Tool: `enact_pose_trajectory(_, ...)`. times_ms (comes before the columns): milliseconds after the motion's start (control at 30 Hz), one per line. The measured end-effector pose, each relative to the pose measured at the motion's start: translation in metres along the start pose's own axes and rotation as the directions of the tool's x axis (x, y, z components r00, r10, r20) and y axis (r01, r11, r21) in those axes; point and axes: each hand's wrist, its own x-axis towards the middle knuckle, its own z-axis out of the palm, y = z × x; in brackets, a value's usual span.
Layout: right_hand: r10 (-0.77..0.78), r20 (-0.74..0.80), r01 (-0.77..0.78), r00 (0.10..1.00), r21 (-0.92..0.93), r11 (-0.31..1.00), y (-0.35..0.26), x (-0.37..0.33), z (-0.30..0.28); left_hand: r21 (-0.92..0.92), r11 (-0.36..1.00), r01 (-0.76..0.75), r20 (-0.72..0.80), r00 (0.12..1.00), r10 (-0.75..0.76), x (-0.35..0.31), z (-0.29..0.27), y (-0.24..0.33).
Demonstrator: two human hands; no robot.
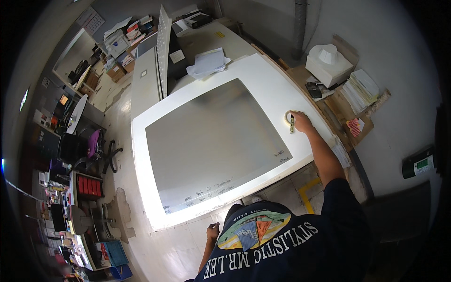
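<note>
My right hand (pixel 303 122) reaches over the right part of a glowing white light table (pixel 268 70). Its fingers are closed on a roll of pale tape (pixel 287 117). A small yellowish and dark object (pixel 291 128) shows just below the fingers; its kind is unclear. A large grey translucent sheet (pixel 211 141) lies flat on the lit top, left of that hand, with handwriting along its near edge. Down beside my body, off the table's near edge, is my left hand (pixel 213 231). Its fingers are curled, and whatever they may hold is hidden.
Papers (pixel 209 63) lie at the table's far end beside an upright perforated panel (pixel 163 51). Along the right wall stand a white box (pixel 329 66), stacked papers (pixel 359 91) and a dark device (pixel 314 89). An office chair (pixel 89 145) and cluttered desks are at left.
</note>
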Motion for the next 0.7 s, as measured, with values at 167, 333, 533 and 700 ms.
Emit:
enact_pose_trajectory(167,0.059,-0.007,-0.056,0.998,0.21,0.976,-0.003,-0.006,-0.009,0.079,0.987,-0.142,0.026,0.99,0.141,0.002,0.011,-0.067)
enact_pose_trajectory(333,-0.176,-0.202,0.217,0.963,0.2,0.956,-0.049,0.007,-0.049,0.319,0.946,-0.058,0.087,0.996,0.031,0.019,0.033,-0.148)
enact_pose_trajectory(533,-0.414,-0.532,0.641,0.738,0.363,0.676,-0.232,-0.018,-0.211,0.162,0.986,0.041,0.036,0.998,-0.047,0.008,0.03,-0.135)
enact_pose_trajectory(700,-0.602,-0.798,0.994,0.008,-0.058,0.09,-0.36,-0.166,-0.343,-0.191,0.981,0.017,-0.065,0.997,-0.03,-0.014,0.021,-0.084)
